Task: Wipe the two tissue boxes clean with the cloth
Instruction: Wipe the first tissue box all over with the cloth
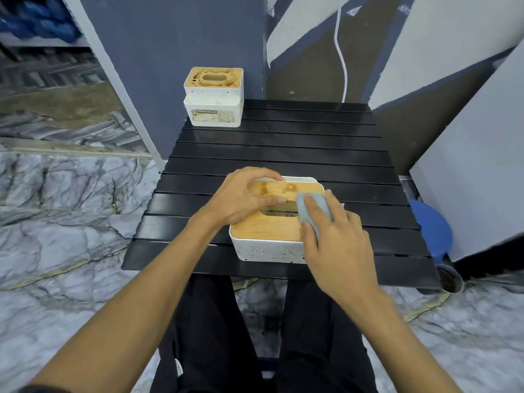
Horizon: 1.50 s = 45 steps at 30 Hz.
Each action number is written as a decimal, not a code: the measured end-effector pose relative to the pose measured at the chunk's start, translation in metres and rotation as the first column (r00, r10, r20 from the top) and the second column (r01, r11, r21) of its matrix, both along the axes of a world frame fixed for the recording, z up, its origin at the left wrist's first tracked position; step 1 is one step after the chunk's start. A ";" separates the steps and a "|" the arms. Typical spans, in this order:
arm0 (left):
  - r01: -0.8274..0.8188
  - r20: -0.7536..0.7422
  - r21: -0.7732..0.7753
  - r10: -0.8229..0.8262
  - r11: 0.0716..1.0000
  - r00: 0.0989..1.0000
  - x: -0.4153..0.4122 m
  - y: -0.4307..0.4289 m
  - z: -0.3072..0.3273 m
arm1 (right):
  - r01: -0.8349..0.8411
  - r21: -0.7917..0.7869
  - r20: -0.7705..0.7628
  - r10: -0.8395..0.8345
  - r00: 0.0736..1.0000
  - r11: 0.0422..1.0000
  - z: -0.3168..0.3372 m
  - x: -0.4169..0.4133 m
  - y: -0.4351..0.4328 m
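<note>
Black slatted table (283,154) is bearing both boxes: left hand (241,197) gripping the far edge of the near tissue box (263,229), right hand (337,245) pressing the cloth (302,211) under flat fingers onto its lid, far tissue box (214,97) sitting well beyond the fingertips.

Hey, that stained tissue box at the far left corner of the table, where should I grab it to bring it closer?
Probably the lower white base, gripped across its left and right walls, coming from the front. The upper part with the wooden lid seems only seated in it and might lift off; the blue wall blocks the back.
</note>
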<state>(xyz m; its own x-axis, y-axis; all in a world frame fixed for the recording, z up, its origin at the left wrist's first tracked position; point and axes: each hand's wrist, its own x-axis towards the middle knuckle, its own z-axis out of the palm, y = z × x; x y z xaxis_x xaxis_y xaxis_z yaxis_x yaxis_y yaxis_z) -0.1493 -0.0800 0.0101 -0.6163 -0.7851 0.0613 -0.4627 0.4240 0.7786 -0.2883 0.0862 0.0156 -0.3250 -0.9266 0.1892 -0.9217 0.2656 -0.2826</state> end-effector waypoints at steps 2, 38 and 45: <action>0.020 0.015 -0.005 -0.020 1.000 1.000 0.000 -0.001 0.001 | -0.008 0.017 -0.039 0.008 0.999 1.000 0.001 -0.002 -0.004; -0.342 0.115 -0.201 0.369 0.918 0.922 0.002 0.024 -0.009 | -0.290 -0.042 0.013 0.291 0.957 0.956 0.012 -0.041 -0.046; -0.151 0.301 -0.314 0.249 0.937 0.921 -0.007 -0.007 0.011 | -0.250 -0.008 0.009 0.250 0.968 0.968 0.005 -0.023 -0.030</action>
